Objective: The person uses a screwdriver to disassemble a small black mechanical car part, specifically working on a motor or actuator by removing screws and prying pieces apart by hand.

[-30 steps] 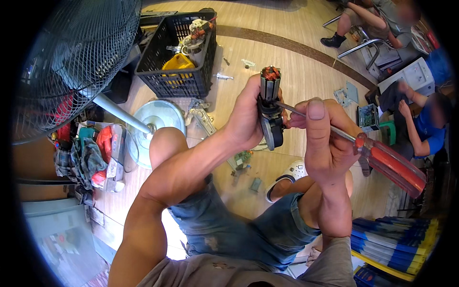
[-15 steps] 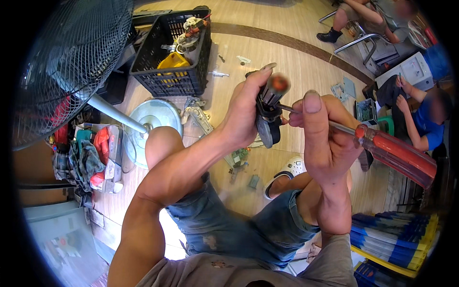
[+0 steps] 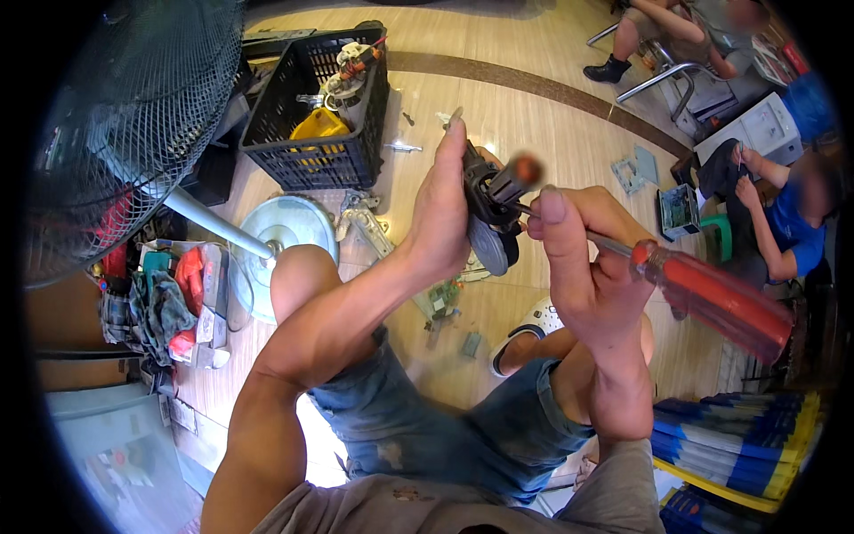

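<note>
My left hand (image 3: 431, 227) grips a dark tool part (image 3: 487, 200) whose ridged cylindrical end (image 3: 514, 178) has a blurred orange-red tip pointing up toward me and to the right. My right hand (image 3: 587, 267) is wrapped round a screwdriver with a clear red handle (image 3: 721, 307). Its thin shaft runs leftward through my fingers to the dark part, just below the cylinder. Where exactly the screwdriver's tip touches is hidden.
A black crate (image 3: 267, 147) with tools, a standing fan (image 3: 151, 107) and a box of cloths (image 3: 205, 347) are at left. Loose parts (image 3: 445, 298) lie on the floor. Two seated people (image 3: 787, 240) work at right, near blue-yellow packs (image 3: 729, 432).
My left hand has tilted the dark part, so its cylinder leans farther right and its body sits farther left. My right hand and screwdriver have shifted slightly left and down.
</note>
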Tool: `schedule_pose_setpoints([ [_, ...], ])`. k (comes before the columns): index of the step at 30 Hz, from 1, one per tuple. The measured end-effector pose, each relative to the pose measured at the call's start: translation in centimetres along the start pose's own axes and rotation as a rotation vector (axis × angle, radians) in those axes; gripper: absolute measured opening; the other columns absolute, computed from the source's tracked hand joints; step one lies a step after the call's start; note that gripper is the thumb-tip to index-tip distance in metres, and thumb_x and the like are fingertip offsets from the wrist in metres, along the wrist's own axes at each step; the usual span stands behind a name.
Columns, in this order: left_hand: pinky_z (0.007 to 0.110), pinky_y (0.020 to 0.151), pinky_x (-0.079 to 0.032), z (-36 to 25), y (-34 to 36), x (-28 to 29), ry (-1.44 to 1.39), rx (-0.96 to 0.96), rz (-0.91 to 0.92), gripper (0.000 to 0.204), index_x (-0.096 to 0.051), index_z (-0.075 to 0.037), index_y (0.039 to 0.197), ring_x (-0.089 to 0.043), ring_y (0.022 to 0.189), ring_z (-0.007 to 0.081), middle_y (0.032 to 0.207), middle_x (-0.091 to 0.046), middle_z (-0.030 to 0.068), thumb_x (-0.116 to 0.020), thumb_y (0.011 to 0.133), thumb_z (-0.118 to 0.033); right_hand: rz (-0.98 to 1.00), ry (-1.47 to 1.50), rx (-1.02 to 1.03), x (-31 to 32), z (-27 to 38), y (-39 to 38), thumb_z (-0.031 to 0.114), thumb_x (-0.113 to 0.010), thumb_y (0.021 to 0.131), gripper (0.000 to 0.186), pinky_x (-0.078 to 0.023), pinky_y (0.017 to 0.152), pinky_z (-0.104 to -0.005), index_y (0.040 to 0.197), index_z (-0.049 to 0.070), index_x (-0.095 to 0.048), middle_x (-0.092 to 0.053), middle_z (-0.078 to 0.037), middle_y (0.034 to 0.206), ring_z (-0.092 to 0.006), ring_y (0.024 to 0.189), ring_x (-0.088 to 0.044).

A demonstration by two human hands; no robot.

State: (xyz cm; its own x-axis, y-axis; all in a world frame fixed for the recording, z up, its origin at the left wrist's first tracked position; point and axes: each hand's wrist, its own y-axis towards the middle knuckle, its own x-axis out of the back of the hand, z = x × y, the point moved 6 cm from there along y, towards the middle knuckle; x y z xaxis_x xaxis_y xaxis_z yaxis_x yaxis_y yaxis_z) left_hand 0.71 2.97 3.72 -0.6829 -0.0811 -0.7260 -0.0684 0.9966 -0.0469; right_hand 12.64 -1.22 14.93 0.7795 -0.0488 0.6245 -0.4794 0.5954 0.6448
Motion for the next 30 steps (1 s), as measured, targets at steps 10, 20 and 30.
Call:
schedule_pose_setpoints([
  [10, 0.028, 0.062, -0.045, -0.7, -0.3, 0.6, 0.132, -0.120, 0.030, 0.057, -0.057, -0.008, 0.085, -0.054, 0.068, 0.0121, 0.075, -0.057, 0.0017, -0.034, 0.100, -0.058, -0.010, 0.164, -0.089, 0.1, -0.2, -0.7, 0.004, -0.060, 0.094, 0.012, -0.052, 0.066, -0.0265, 0.088, -0.006, -0.065, -0.068, -0.012, 0.081, -0.0166, 0.073, -0.064],
  [20, 0.027, 0.062, -0.046, -1.6, -0.7, 0.2, 0.120, -0.151, 0.019, 0.057, -0.056, -0.007, 0.086, -0.054, 0.064, 0.0124, 0.074, -0.059, 0.0036, -0.034, 0.100, -0.058, -0.039, 0.138, 0.020, -0.1, 0.4, -0.8, 0.002, -0.056, 0.094, 0.014, -0.050, 0.065, -0.0280, 0.088, -0.007, -0.065, -0.067, -0.015, 0.081, -0.0194, 0.072, -0.063],
  [30, 0.023, 0.058, -0.039, -3.8, -1.8, 0.2, 0.411, -0.338, -0.051, 0.070, -0.054, -0.006, 0.071, -0.048, 0.059, 0.0094, 0.062, -0.054, 0.0021, -0.018, 0.102, -0.056, -0.026, 0.215, -0.061, -0.1, -0.4, -1.6, 0.003, -0.064, 0.088, 0.007, -0.050, 0.060, -0.0283, 0.091, -0.002, -0.068, -0.068, -0.014, 0.083, -0.0207, 0.070, -0.065],
])
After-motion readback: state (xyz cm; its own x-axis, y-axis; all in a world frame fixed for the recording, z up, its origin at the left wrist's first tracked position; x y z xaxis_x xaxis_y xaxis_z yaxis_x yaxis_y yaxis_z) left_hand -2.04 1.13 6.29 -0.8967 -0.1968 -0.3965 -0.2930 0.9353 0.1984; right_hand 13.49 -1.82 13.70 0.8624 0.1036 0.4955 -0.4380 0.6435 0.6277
